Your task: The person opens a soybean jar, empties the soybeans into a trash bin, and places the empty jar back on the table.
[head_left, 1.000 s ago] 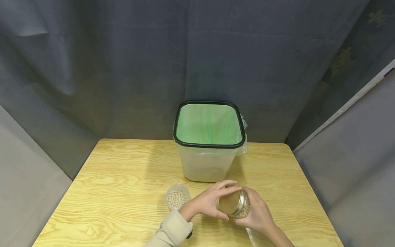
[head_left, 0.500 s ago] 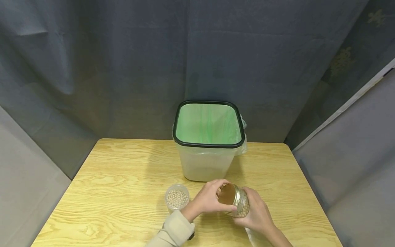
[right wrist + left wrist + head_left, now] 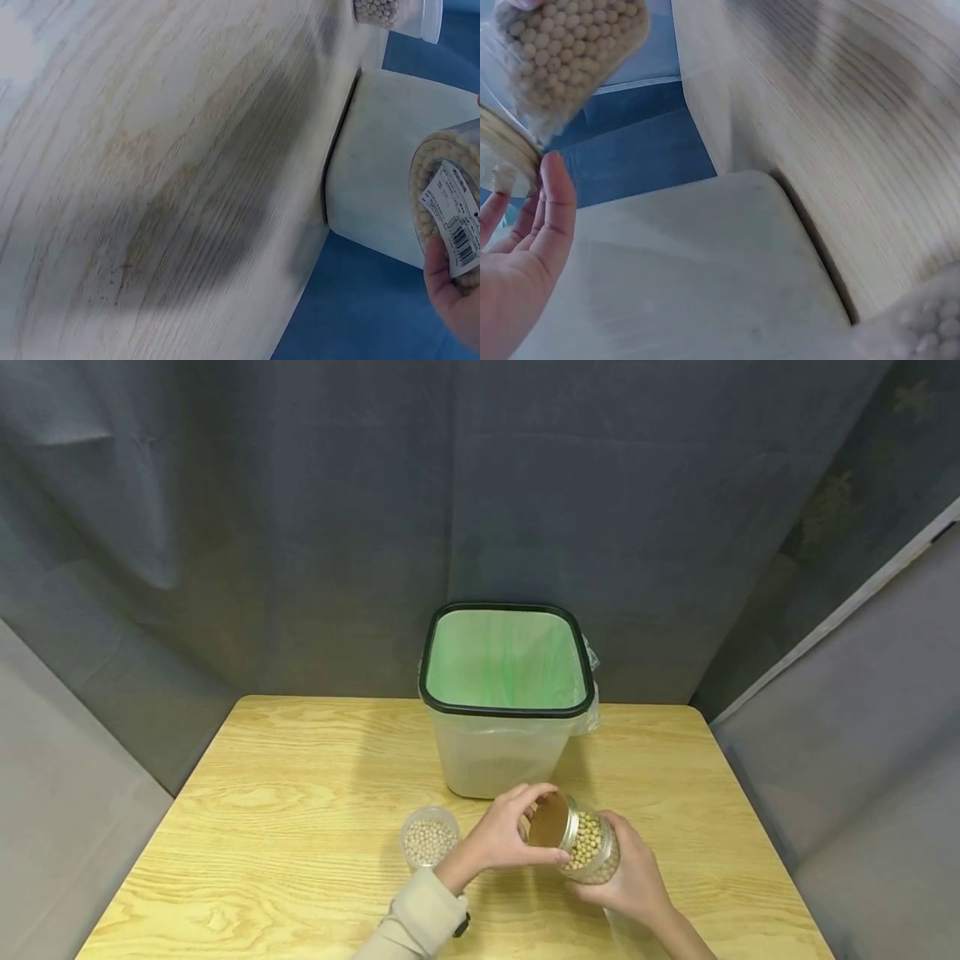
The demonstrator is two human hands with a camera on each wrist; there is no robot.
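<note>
Left edge to small cup [image 3: 430, 839] of pale round pellets: wide stretch of tabletop [image 3: 247, 827]. Left hand [image 3: 504, 837] sat just right of cup, fingers and thumb curved around gold-rimmed lid [image 3: 549, 822]; I couldn't tell whether lid sat tight. Lined bin [image 3: 498, 756] stood just beyond, crowding far side. Jar [image 3: 596, 847] of pellets tilted, lid end leftward, right hand [image 3: 633, 881] gripping near base. More room toward right edge. Right wrist view gave me barcode label [image 3: 454, 214] on jar's base, hidden from head view.
</note>
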